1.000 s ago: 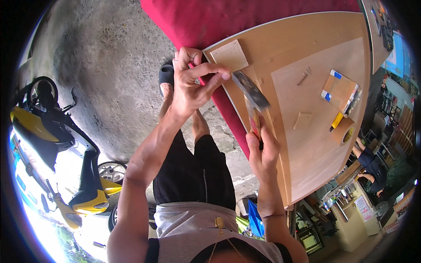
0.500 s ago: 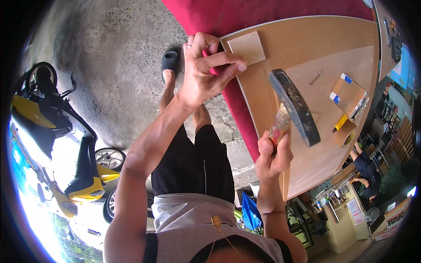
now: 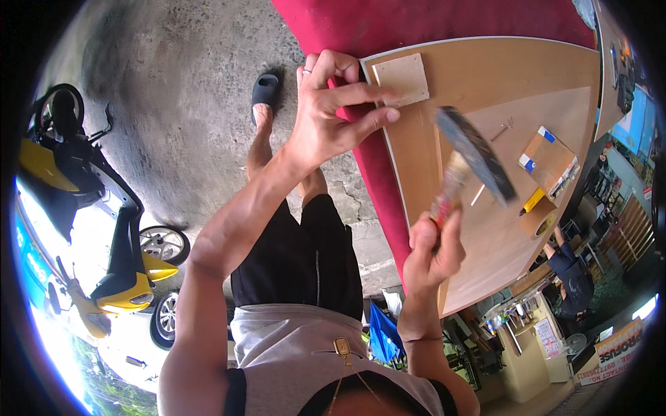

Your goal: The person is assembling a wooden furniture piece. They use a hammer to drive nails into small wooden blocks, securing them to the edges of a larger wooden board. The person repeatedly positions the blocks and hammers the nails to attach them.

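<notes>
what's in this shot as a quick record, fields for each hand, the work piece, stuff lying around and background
left hand: left hand, thumb and index finger at the small wooden square's near edge; any pinched item unclear
right hand: right hand, gripping a hammer by its handle, head apart from the square
work piece: small wooden square at the corner of a brown panel
lying around: nails, yellow tool, tape roll
background: yellow-and-black motorbike, another person

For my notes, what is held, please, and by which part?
The right hand holds a hammer by its handle; whether the left hand holds anything is unclear.
</notes>
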Available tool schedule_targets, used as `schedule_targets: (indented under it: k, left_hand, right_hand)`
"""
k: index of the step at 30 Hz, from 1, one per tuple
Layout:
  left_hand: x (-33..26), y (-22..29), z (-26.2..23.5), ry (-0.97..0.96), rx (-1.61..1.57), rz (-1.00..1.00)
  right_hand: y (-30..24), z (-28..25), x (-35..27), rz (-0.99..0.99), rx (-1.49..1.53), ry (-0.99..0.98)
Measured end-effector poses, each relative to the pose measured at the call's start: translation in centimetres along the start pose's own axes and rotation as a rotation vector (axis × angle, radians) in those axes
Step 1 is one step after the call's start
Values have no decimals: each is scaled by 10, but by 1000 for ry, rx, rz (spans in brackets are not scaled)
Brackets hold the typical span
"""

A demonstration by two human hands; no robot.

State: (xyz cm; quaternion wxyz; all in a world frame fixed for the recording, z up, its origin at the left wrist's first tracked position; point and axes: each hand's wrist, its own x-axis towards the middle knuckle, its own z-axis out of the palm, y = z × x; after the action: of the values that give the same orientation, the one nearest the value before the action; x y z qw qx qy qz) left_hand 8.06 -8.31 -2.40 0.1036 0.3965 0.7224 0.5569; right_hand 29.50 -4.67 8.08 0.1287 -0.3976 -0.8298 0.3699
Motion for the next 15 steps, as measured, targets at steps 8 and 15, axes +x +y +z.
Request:
schedule_targets:
  k: [8,15]
  left_hand:
    - [14,2,-4,97,3,-129]
    - [16,1,-7,71,-76,-224]
  right_hand:
    - [6,7,3,68,47,-30]
    - [18,19,2,-82,-19,-13]
